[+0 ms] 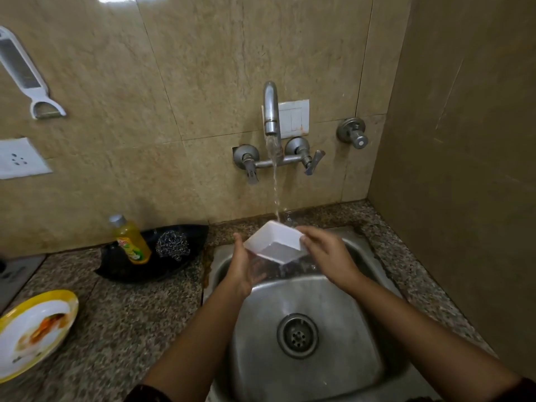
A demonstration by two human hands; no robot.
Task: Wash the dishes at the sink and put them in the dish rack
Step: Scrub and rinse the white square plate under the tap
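While water runs from the tap, we hold a white square bowl above the sink, tilted. Left hand cups its underside; right hand pinches the rim. Left fingers partly hidden beneath bowl. Plate on desk, cut off.

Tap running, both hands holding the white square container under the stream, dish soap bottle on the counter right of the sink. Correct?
Not quite: the dish soap bottle stands left of the sink, on the black tray, as the head view shows. The rest holds: the tap is running and the left hand and right hand hold the white square container under the stream.
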